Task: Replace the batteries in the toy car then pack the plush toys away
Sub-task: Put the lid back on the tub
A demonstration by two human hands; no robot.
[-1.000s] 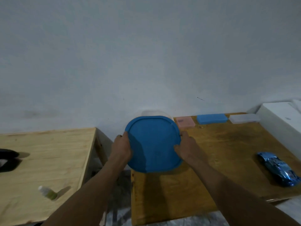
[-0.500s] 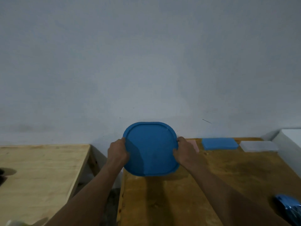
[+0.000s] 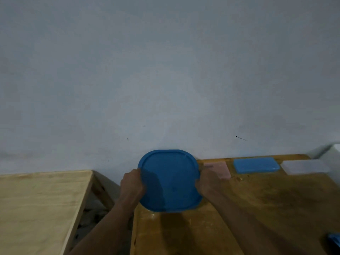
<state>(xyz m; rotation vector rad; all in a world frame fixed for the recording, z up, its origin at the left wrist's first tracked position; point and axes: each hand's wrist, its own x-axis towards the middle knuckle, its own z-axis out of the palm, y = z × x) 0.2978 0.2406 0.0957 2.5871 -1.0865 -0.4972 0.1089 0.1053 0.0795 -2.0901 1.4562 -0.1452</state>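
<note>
So the left hand (image 3: 131, 183) grips a blue rounded-square plastic lid (image 3: 170, 181) at its 9 o'clock edge, right hand (image 3: 207, 183) at 3 o'clock, over a dark wooden table (image 3: 257, 208). From the lid toward 2 o'clock, along the wall: pink flat box (image 3: 219, 169), blue flat box (image 3: 256, 164), whitish flat box (image 3: 305, 166). Pale wooden table (image 3: 40, 203) at 8 o'clock

The corner crops the toy car (image 3: 335, 243); the blue lid (image 3: 170, 181) hides what it covers.
</note>
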